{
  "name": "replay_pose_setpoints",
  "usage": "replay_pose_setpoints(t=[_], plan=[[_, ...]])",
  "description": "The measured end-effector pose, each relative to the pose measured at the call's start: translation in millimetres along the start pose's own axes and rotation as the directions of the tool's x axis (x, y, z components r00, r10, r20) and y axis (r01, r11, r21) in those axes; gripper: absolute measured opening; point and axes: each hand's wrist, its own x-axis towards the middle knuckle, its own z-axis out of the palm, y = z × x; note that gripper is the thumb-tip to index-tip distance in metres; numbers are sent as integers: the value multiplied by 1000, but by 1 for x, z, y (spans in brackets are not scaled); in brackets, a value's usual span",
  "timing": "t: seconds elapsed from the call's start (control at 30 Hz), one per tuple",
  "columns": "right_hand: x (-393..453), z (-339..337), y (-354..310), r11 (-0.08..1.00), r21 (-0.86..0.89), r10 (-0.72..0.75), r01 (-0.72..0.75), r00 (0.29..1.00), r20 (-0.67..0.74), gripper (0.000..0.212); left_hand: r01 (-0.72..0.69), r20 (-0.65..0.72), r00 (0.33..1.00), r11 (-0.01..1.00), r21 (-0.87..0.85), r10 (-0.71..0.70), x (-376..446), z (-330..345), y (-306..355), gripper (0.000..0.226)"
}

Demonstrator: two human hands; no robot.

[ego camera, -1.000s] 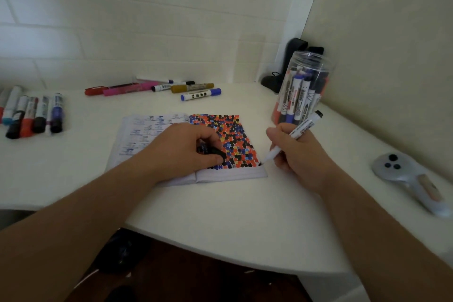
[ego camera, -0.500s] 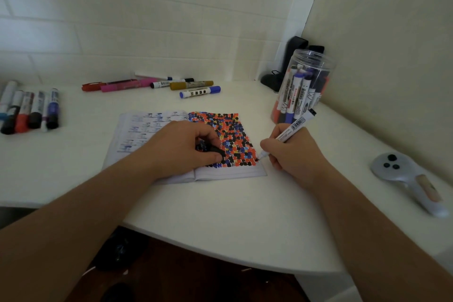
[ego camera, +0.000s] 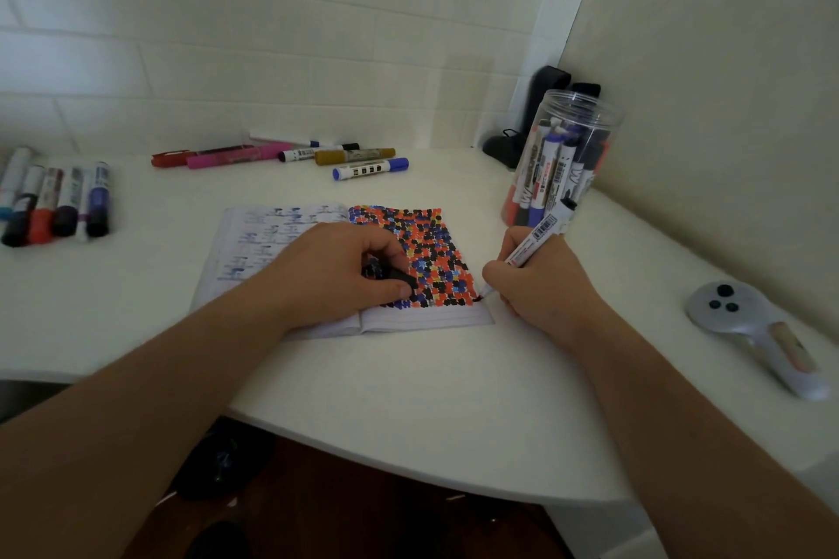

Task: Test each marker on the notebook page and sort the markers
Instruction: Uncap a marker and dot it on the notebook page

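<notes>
Touching notebook [ego camera: 426, 318], marker [ego camera: 531, 241] in right hand [ego camera: 545, 281]

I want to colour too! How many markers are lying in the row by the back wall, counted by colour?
Red marker: 1
Pink marker: 1
Gold marker: 1
Blue-capped marker: 1
Black-capped white marker: 1
Thin white marker: 1
Total: 6

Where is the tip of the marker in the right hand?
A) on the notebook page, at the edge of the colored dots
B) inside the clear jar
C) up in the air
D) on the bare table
A: the right hand holds the marker with its tip down on the notebook page, at the bottom right edge of the colored dots.
</notes>
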Motion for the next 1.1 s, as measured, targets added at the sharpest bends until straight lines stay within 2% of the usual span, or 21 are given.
replay_pose_setpoints(t=[0.17, 0.3, 0.43, 0.5, 0.6, 0.9, 1.1], plan=[[-2, -2, 0, 992, 121, 28, -30, 999, 14, 21, 5, 3, 1000, 1000, -7, -5, 0, 0, 0, 20], [-3, 1, -1, 999, 41, 13, -14, 999, 30, 21, 2, 5, 1000, 1000, 4, -2, 0, 0, 0, 21], [0, 2, 0, 998, -57, -8, 7, 1000, -20, 26, 2, -4, 1000, 1000, -2, -2, 0, 1, -1, 20], [0, 2, 0, 1000, -16, 6, -7, 1000, -22, 25, 3, -8, 1000, 1000, -1, -3, 0, 0, -1, 19], [-1, 0, -1, 990, 135, 49, -47, 999, -11, 19, 4, -6, 1000, 1000, -2, -4, 0, 0, -1, 20], [-4, 0, -5, 995, 98, 31, -34, 999, 34, 22, 0, 0, 1000, 1000, -8, 0, 0, 0, -1, 20], [-3, -1, -4, 984, 170, 65, -60, 998, -23, 19, 6, 6, 1000, 1000, 8, -6, 0, 0, -2, 20]])
